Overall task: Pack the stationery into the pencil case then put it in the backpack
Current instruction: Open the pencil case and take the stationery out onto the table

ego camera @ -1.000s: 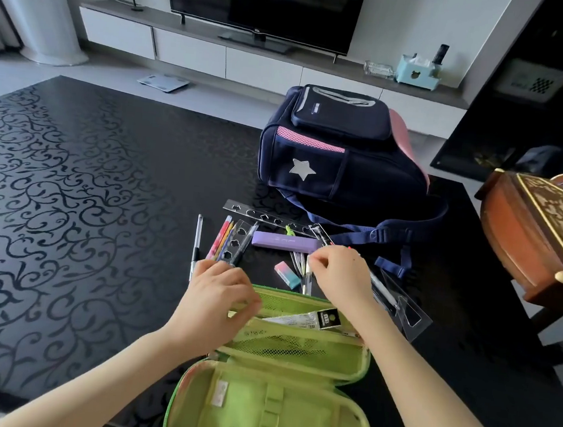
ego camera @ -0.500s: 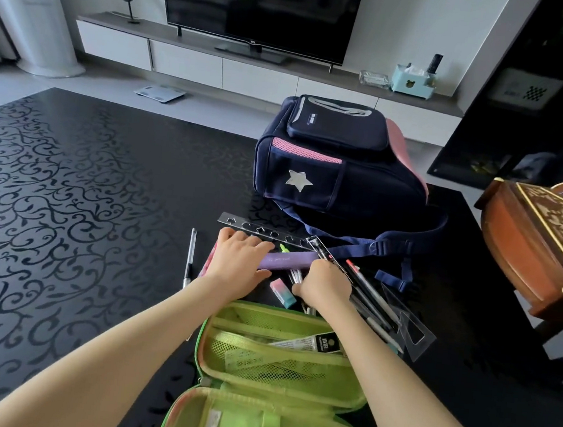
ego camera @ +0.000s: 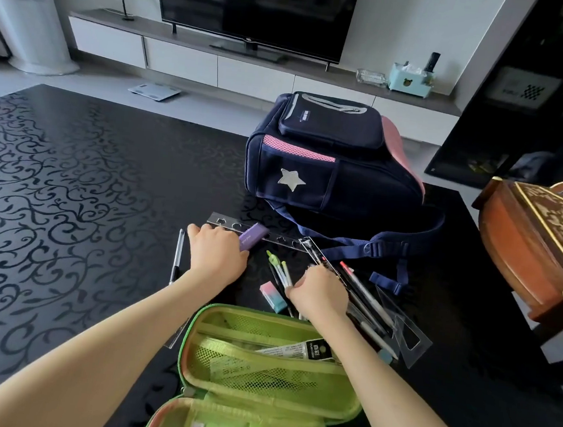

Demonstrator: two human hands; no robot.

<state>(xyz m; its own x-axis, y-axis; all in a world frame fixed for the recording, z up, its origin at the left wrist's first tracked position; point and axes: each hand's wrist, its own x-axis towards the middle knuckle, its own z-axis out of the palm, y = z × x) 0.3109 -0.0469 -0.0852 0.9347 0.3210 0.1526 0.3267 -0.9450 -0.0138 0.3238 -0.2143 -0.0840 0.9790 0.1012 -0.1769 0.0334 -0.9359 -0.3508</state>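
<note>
A green pencil case (ego camera: 267, 380) lies open at the table's near edge, with a black-and-white packet (ego camera: 298, 347) tucked in its mesh pocket. Beyond it stationery is scattered: a clear stencil ruler (ego camera: 234, 225), a purple box (ego camera: 253, 236), a pink-and-teal eraser (ego camera: 274, 292), pens (ego camera: 281, 272), a silver pen (ego camera: 177, 255) and a clear set square (ego camera: 405, 339). My left hand (ego camera: 216, 255) rests palm down, its fingers on the purple box's near end and hiding items beneath. My right hand (ego camera: 320, 293) is curled around several pens. The navy backpack (ego camera: 333, 163) lies behind, closed.
The black patterned table (ego camera: 69, 193) stretches left. A carved wooden chair (ego camera: 538, 245) stands close at the right edge. A TV unit and a scale on the floor lie beyond the table.
Both hands left the pencil case and reached forward to the stationery. The purple box has turned from level to slanted under my left hand. My right hand closed on the pens.
</note>
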